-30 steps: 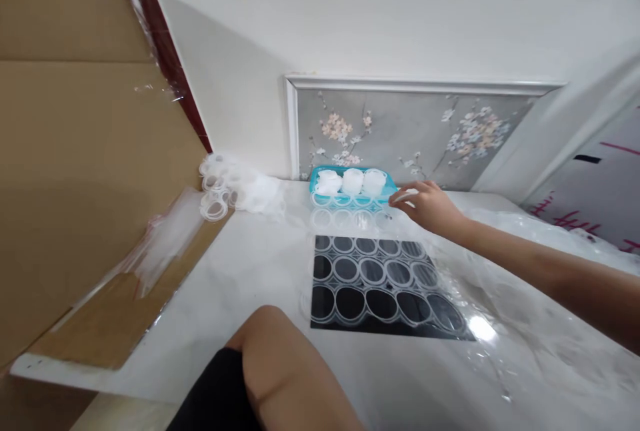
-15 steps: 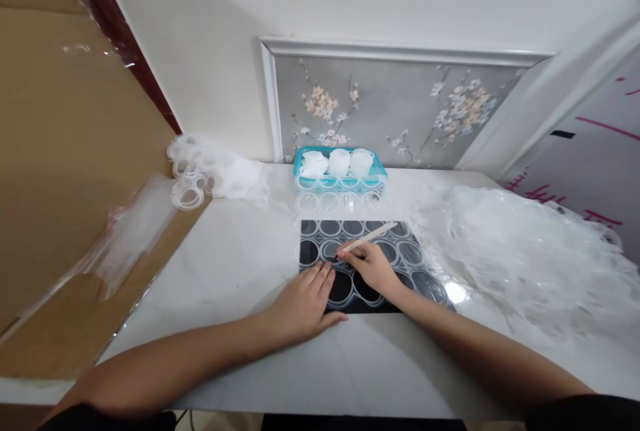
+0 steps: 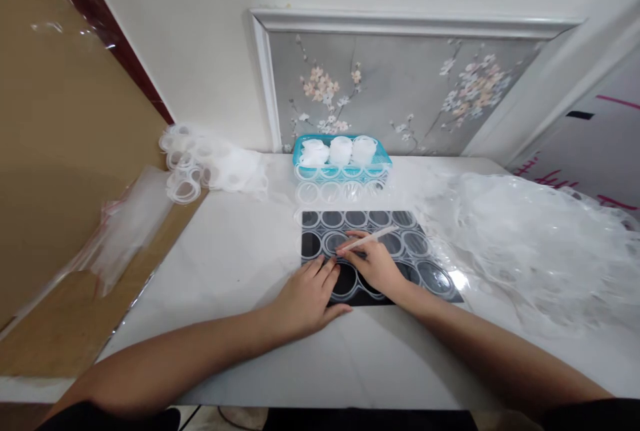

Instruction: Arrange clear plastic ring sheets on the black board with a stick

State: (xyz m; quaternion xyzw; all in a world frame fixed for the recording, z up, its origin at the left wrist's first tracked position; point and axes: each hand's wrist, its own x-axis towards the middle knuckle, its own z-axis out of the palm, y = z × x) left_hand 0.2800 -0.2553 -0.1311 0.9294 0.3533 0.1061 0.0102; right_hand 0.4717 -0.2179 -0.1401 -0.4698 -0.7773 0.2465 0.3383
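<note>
- The person's right hand (image 3: 373, 264) pinches a slim white stick (image 3: 370, 239) between thumb and fingers, its lower end pointing down at a circle left of the middle row's centre.
- The left hand (image 3: 311, 291) lies flat, fingers close together and thumb spread, over the near left corner of a black mat (image 3: 311, 245).
- A clear sheet of rings (image 3: 415, 243) covers the mat, which rests on a white marbled table (image 3: 235, 251) in front of the person.
- Behind it, against the wall, sits a blue tray (image 3: 299, 154) holding three bundles of white discs (image 3: 341, 151).
- To the right is a large heap of clear plastic (image 3: 540, 244); to the far left, a smaller pile of ringed plastic (image 3: 207, 161).
</note>
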